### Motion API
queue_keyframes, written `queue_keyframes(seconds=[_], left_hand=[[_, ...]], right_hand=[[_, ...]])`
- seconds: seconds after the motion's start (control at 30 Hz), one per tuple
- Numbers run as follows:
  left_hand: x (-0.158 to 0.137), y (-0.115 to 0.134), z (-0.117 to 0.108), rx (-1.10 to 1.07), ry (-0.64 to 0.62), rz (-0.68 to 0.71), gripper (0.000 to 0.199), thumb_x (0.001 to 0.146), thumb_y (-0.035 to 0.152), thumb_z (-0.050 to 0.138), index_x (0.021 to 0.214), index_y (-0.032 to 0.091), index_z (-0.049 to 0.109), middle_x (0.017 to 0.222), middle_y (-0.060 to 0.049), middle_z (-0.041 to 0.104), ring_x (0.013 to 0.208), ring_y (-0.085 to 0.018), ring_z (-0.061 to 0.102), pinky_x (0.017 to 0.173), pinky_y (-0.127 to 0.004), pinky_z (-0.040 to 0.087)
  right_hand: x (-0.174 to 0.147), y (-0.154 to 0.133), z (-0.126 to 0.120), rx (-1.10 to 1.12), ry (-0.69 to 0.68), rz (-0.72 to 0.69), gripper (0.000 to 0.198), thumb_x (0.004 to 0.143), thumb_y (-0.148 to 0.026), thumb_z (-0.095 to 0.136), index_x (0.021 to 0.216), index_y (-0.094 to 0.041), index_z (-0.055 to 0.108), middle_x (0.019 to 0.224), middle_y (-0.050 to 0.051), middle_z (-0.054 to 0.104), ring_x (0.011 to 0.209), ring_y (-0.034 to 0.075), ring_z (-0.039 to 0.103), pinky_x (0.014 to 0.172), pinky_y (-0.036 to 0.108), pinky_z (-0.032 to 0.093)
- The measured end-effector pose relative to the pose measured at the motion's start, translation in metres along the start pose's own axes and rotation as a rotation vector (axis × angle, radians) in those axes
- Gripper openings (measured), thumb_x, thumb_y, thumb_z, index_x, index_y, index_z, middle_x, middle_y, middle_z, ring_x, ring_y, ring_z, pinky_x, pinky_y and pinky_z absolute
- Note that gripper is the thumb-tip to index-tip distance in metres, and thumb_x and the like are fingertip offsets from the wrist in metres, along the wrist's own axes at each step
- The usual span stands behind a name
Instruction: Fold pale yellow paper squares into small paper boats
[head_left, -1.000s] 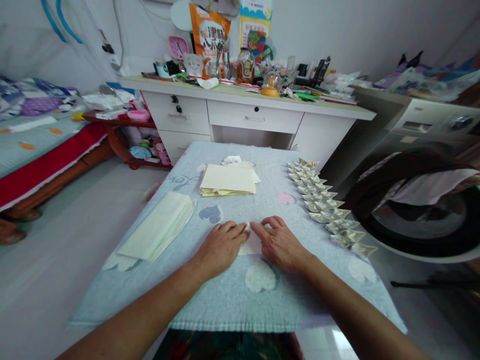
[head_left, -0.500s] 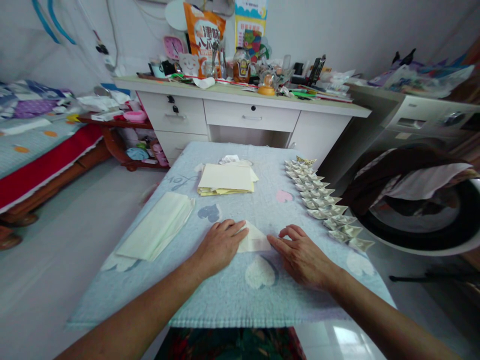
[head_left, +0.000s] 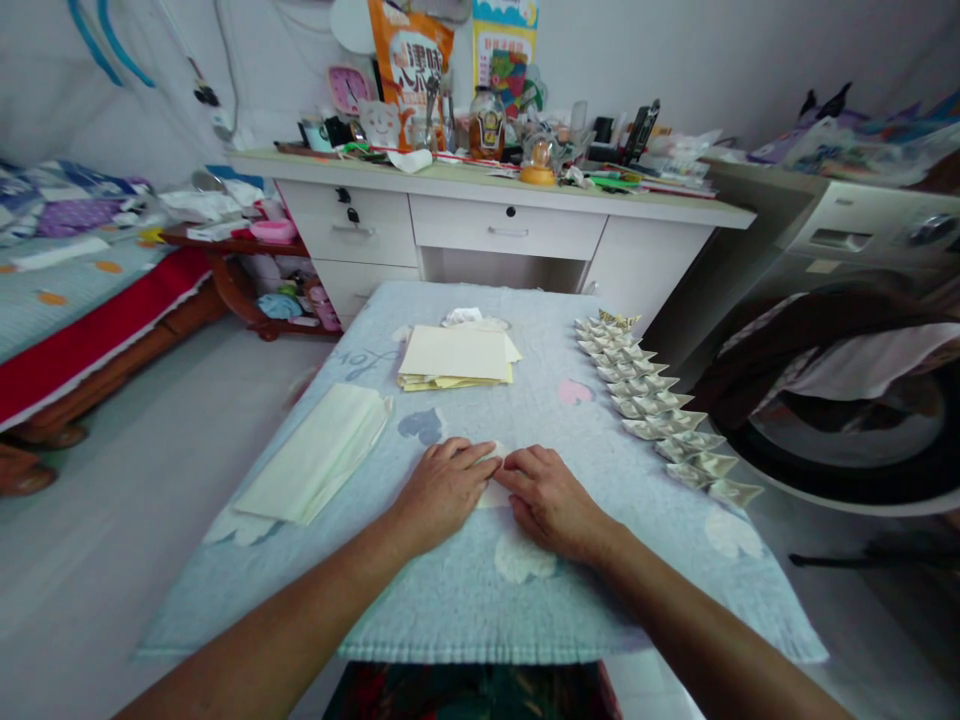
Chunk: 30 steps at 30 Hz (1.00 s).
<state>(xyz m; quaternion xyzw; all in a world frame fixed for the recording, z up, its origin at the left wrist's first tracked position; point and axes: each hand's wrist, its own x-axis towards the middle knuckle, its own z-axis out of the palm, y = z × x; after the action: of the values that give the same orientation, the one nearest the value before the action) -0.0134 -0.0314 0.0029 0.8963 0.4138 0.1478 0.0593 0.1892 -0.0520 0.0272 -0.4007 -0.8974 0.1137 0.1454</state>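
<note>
A small cream piece of folded paper (head_left: 493,495) lies on the cloth-covered table, mostly hidden beneath my two hands. My left hand (head_left: 450,490) is closed on its left side, fingertips pressing it down. From the right, my right hand (head_left: 551,500) reaches over the paper, its fingers bent and pinched against the paper close to my left fingertips. Beyond them sits a stack of cream and yellow paper (head_left: 454,353). To the left lies a pile of long pale sheets (head_left: 315,455). Folded paper boats (head_left: 651,402) stand in a row along the right side.
A light blue cloth with heart prints (head_left: 420,610) covers the table. Behind it stands a white desk (head_left: 510,222) crowded with jars, bags and small items. A washing machine (head_left: 847,220) is at the right, a bed (head_left: 97,285) at the left.
My right hand has moved left across the paper, up to my left fingertips, and now covers most of its right part. My left hand has stayed nearly in place.
</note>
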Motion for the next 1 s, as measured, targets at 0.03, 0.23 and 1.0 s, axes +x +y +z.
queue_keyframes(seconds=[0.03,0.23,1.0], left_hand=[[0.000,0.000,-0.001,-0.008,-0.004,-0.002,0.036,0.092,0.023,0.047,0.127,0.028,0.054,0.135,-0.001,0.055,0.111,-0.022,0.046,0.091,-0.039,0.041],[0.004,0.001,-0.006,-0.029,-0.053,-0.025,0.047,0.085,0.015,0.050,0.131,0.023,0.047,0.132,-0.001,0.057,0.108,-0.022,0.046,0.092,-0.037,0.041],[-0.023,-0.026,-0.017,0.105,-0.160,0.093,0.045,0.090,0.038,0.051,0.135,0.031,0.045,0.144,0.002,0.046,0.129,-0.023,0.040,0.100,-0.039,0.033]], right_hand=[[0.000,0.000,0.001,-0.010,0.001,-0.001,0.037,0.081,-0.012,0.052,0.117,-0.017,0.058,0.107,0.009,0.057,0.097,0.022,0.045,0.086,0.037,0.036],[0.002,-0.001,0.000,-0.039,-0.024,-0.001,0.029,0.081,-0.016,0.056,0.110,-0.017,0.062,0.102,0.008,0.056,0.094,0.022,0.044,0.084,0.036,0.034],[0.002,0.000,-0.002,-0.073,-0.054,0.004,0.027,0.083,-0.019,0.056,0.109,-0.018,0.062,0.105,0.008,0.056,0.094,0.022,0.043,0.083,0.035,0.033]])
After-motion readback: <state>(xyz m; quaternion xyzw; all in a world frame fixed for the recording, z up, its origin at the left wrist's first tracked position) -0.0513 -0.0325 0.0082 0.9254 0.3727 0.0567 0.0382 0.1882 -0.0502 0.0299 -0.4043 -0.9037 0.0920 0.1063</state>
